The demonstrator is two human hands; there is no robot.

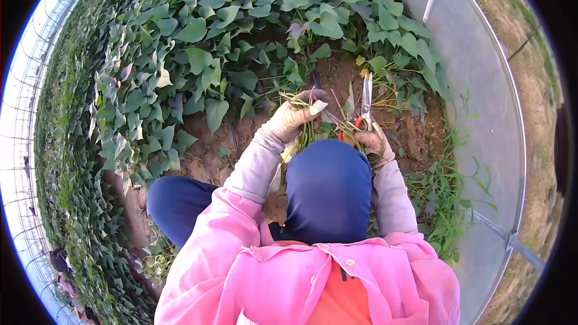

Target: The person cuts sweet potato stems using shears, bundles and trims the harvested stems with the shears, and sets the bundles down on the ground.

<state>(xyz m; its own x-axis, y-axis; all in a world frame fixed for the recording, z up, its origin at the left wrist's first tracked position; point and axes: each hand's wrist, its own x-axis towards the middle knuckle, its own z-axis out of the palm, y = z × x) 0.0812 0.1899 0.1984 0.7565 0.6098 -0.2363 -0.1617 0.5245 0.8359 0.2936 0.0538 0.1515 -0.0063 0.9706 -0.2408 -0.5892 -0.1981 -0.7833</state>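
Note:
My left hand (293, 118), in a pale work glove, is closed round a bunch of cut vine stems (307, 135). The stems hang down behind my raised knee, which hides their lower ends. To the right, my gloved right hand (374, 142) grips a pair of scissors (366, 99) with red handles. Their blades point up and away from me and look nearly closed. Several thin stems (342, 121) lie between the two hands, close to the scissors; whether my right fingers hold some of them too, I cannot tell.
Dense vines with heart-shaped leaves (205, 42) cover the ground ahead and left. Bare brown soil (205, 141) shows around my hands. A plastic sheet wall (481, 96) on a metal frame runs along the right, with grass (442, 204) at its foot. My bent knee (328, 186) rises in front.

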